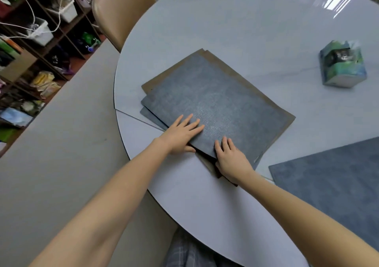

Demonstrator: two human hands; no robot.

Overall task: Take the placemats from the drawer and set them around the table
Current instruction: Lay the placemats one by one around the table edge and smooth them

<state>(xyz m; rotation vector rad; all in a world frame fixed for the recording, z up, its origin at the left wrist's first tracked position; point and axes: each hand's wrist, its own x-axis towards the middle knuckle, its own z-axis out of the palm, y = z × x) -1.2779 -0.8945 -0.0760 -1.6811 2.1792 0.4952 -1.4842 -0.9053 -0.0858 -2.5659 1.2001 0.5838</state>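
My view: both forearms bare, no sleeves in frame. Left hand (180, 136) and right hand (231, 160) bare, no gloves, rings, watch or bands that I see. Near bottom edge, grey plaid fabric (184, 252), checked pattern, over my legs.
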